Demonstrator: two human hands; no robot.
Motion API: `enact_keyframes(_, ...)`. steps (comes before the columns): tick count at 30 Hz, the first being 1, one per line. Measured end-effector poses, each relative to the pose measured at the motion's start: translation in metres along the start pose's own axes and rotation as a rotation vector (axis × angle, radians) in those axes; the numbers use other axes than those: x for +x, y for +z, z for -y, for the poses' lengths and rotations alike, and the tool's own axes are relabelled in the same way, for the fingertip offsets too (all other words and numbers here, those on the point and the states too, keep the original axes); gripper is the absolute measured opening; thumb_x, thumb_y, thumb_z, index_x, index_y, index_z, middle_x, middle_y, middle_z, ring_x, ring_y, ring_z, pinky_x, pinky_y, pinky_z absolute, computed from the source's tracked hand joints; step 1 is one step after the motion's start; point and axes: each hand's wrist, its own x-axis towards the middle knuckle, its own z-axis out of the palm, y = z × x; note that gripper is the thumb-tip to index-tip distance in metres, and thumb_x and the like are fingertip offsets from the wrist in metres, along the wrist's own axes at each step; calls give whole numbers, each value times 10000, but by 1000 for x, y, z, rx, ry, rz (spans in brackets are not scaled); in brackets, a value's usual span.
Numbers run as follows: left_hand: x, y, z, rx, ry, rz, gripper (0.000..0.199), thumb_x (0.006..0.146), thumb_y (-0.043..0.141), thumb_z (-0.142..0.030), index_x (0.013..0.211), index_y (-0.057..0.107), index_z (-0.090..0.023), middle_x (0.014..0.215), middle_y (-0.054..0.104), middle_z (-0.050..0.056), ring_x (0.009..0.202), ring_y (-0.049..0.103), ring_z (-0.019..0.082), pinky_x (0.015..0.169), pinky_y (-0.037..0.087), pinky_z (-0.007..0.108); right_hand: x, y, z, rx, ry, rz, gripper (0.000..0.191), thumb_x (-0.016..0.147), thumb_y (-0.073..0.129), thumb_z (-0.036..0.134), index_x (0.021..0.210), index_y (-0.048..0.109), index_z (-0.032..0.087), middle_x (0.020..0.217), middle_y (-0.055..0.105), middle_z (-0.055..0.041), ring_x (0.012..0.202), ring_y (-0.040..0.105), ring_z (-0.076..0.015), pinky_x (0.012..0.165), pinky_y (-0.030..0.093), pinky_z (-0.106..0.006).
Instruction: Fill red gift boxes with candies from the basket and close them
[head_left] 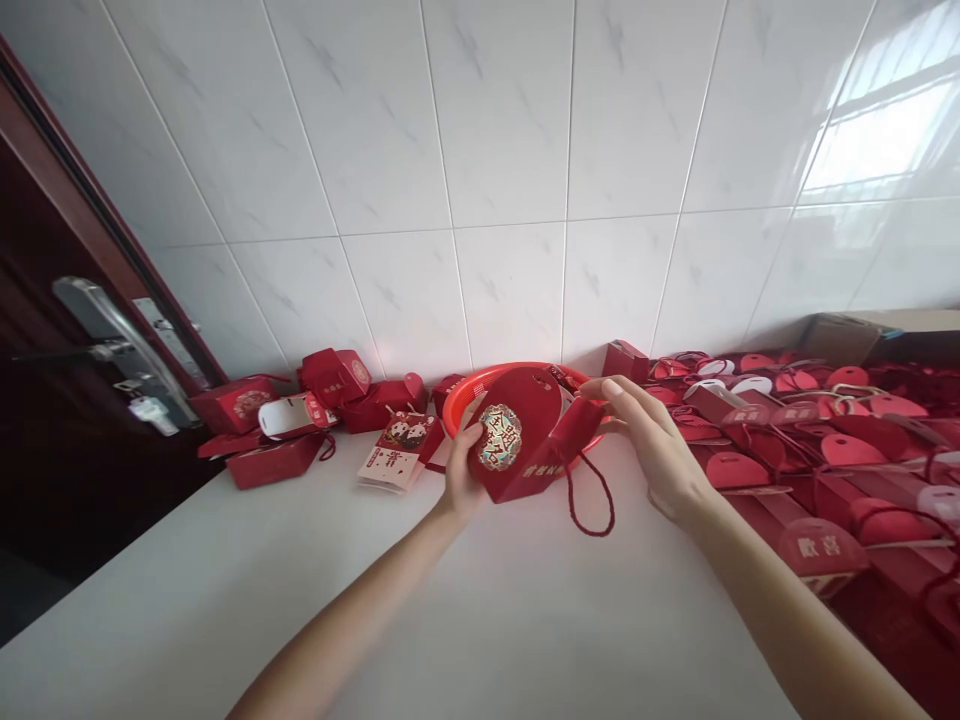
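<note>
A dark red gift box [529, 400] with gold lettering and a round floral emblem is held up at the middle of the head view. My left hand [461, 475] grips its left side, thumb on the front panel. At the right side, the fingers of my right hand [660, 445] pinch the box's side flap, which stands out from the body. A red cord loop [612, 512] hangs below that flap. Behind the box is an orange-red plastic basket [454, 402], mostly hidden, with some red items inside. The box's interior is largely out of sight.
Printed cards with panda pictures [397, 450] lie on the white table [375, 620], left of the basket. Several red boxes [274, 460] are piled near the door [67, 330]. Many corded red boxes [840, 450] cover the right side, with a cardboard carton [862, 340] behind.
</note>
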Motion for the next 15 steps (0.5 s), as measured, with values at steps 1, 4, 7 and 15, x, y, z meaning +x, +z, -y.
enact_keyframes(1, -1, 2, 3, -1, 42, -48, 462, 918, 466, -527, 1271, 580, -252, 1268, 673, 93, 1184, 652, 304, 932, 588, 461, 2, 2, 4, -1, 33, 22, 442, 973, 452, 603, 1021, 677, 225, 1086, 693, -58, 985, 647, -217, 837, 532, -322)
enact_keyframes(4, -4, 2, 8, 84, 236, -103, 524, 903, 556, -502, 1382, 457, -314, 1471, 509, 90, 1323, 550, 305, 1036, 527, 466, 8, 10, 10, 7, 139, 61, 471, 960, 441, 634, 1062, 671, 236, 1124, 683, -60, 922, 657, -211, 759, 555, -309)
enact_keyframes(7, -10, -4, 8, 236, 392, -50, 614, 893, 633, -498, 1426, 378, -330, 1521, 420, 112, 1384, 478, 321, 1096, 466, 499, 15, 15, 7, 21, 267, 83, 466, 930, 487, 640, 1129, 649, 251, 1194, 665, -65, 942, 654, -226, 700, 573, -306)
enact_keyframes(15, -25, -16, -5, 643, 615, 131, 712, 837, 659, -505, 1446, 345, -311, 1529, 343, 146, 1463, 309, 409, 1138, 325, 642, 26, 15, -21, 5, 261, 169, 358, 829, 618, 385, 1157, 634, 245, 1137, 689, -58, 1055, 640, -234, 788, 522, -312)
